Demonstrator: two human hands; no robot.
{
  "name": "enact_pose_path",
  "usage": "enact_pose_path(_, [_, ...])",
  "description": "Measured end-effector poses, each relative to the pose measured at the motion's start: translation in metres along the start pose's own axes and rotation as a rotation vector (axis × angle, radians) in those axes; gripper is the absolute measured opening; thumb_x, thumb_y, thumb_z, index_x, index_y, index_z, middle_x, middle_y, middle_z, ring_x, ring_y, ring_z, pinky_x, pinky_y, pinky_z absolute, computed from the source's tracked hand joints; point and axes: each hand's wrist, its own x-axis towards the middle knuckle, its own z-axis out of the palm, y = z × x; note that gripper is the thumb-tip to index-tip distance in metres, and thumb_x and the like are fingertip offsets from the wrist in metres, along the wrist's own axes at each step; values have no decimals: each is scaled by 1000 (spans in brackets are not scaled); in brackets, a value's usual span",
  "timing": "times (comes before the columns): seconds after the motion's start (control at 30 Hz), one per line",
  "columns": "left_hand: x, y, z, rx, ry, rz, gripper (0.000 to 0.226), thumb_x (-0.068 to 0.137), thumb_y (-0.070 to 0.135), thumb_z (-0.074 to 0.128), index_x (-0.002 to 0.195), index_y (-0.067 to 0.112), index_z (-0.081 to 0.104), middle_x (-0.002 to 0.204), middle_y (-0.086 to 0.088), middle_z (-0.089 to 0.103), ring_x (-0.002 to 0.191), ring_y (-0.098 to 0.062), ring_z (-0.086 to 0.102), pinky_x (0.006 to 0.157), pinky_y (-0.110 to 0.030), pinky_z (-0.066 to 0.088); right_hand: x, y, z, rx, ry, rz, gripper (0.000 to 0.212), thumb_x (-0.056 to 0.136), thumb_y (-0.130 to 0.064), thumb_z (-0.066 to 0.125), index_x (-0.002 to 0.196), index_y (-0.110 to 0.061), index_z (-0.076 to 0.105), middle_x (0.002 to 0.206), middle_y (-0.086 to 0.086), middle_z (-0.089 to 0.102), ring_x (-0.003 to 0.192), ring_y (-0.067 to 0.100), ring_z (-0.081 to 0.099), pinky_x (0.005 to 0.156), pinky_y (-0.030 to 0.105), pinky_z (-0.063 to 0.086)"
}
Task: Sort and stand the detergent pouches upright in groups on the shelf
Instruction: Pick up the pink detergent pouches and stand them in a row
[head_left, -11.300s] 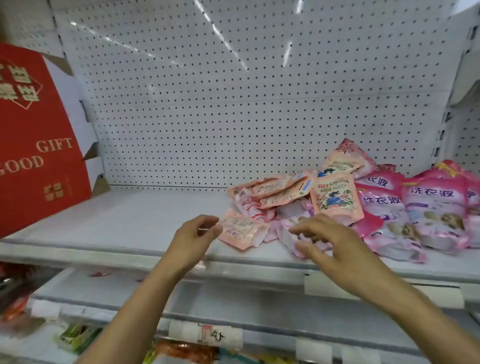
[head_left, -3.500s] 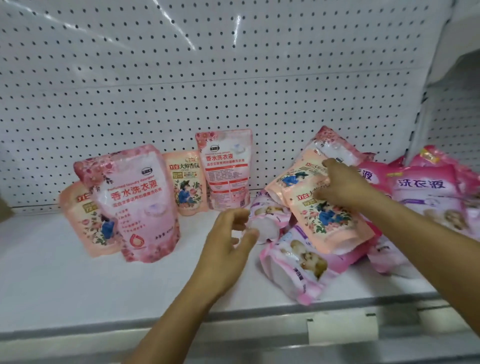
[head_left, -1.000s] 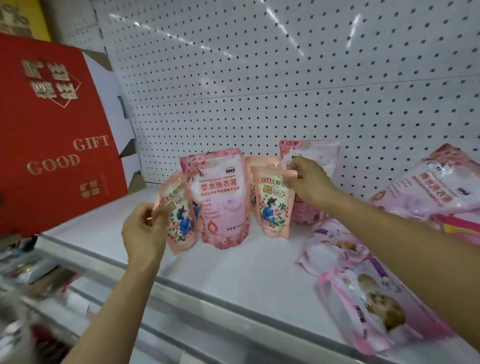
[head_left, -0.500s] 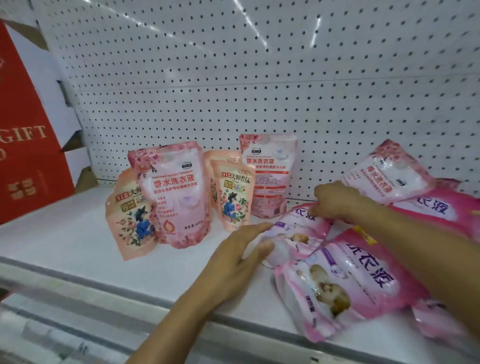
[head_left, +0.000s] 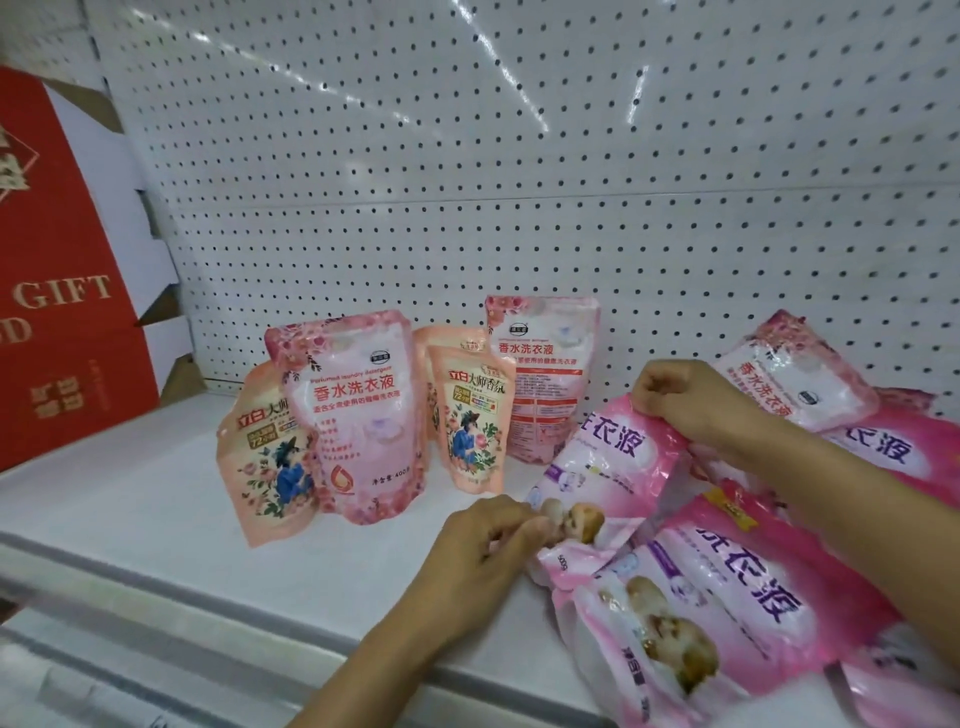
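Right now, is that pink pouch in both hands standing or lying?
Lying tilted: the pink pouch rests on the pile, gripped by the left hand and right hand.

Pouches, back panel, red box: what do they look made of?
Pouches, such as the one both hands hold: glossy printed plastic film, judging by the creases and sheen. Back panel: white perforated sheet, probably painted metal; it mirrors the light streaks. Red box: cardboard, with brown raw edges on its flaps and gold lettering.

Peach floral pouches (head_left: 470, 421), pink pouches (head_left: 727, 597) seemingly puppy-printed, red box (head_left: 57, 291)
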Motion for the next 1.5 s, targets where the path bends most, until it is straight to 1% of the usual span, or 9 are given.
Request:
enact_pose_path(0.13, [1, 7, -9, -104, 137, -68, 19, 91, 37, 64, 88, 18, 68, 91, 6, 68, 84, -8, 65, 76, -23, 53, -32, -41, -11, 133, -31, -311, 9, 92, -12, 61, 86, -7, 65, 74, -6, 68, 58, -6, 59, 53, 7, 43])
enact_pose_path(0.33, [36, 26, -41, -556, 168, -239, 90, 67, 59, 72, 143, 24, 42, 130, 6, 60, 111, -6, 62, 88, -24, 52, -44, -88, 10, 102, -207, -613, 8, 92, -2, 59, 85, -1, 63, 78, -7, 64, 70, -7, 58, 66, 8, 45])
enact_pose_path(0.47, [44, 27, -57, -958, 9, -247, 36, 68, 27, 73, 100, 10, 74, 96, -9, 77, 83, -19, 74, 72, -30, 60, -42, -95, 19, 71, -218, -673, 9, 91, -2, 61, 84, -7, 65, 79, -8, 63, 70, -6, 56, 66, 7, 43])
enact_pose_path(0.63, [42, 28, -61, -906, 348, -249, 27, 64, 7, 76, 90, 7, 68, 78, -10, 78, 66, -22, 75, 60, -33, 61, -36, -70, 2, 46, -129, -441, 21, 92, -20, 63, 112, -13, 64, 104, 0, 67, 91, 9, 64, 76, 15, 50])
enact_pose_path(0.9, [34, 10, -84, -581, 781, -156, 18, 83, 13, 75, 87, 27, 65, 86, 7, 71, 67, -1, 69, 70, -26, 59, -64, 13, -49, -776, -324, 145, 33, 84, -30, 71, 110, -10, 63, 99, 7, 70, 87, 24, 69, 82, 40, 56])
enact_pose_path(1.03, [32, 10, -92, -453, 726, -127, 16, 88, 18, 71, 103, 23, 65, 93, 11, 70, 75, 5, 68, 65, -16, 55, -75, 24, -45, -807, -333, 176, 15, 83, -30, 71, 83, -16, 65, 81, 1, 68, 73, 14, 64, 70, 32, 52])
enact_pose_path(1.13, [31, 15, -94, -362, 630, -126, 23, 89, 19, 69, 111, 22, 64, 96, 12, 70, 83, 0, 68, 67, -16, 53, -77, 26, -39, -895, -283, 185, 33, 85, -35, 67, 65, -19, 46, 66, -3, 54, 59, 10, 50, 58, 29, 43])
enact_pose_path(1.27, [24, 12, -96, -342, 613, -131, 12, 91, 21, 67, 97, 32, 66, 95, 13, 72, 89, -7, 69, 77, -28, 54, -74, 33, -44, -747, -217, 175, 16, 84, -12, 65, 69, -15, 58, 73, 1, 64, 65, 11, 55, 56, 26, 41])
enact_pose_path(1.5, [19, 14, -102, -315, 720, -93, 7, 94, 20, 64, 96, 20, 72, 84, 6, 74, 69, -1, 69, 58, -16, 55, -66, -28, -30, -428, 21, -205, 25, 89, -15, 63, 69, -22, 50, 66, -3, 61, 60, 16, 51, 64, 34, 47])
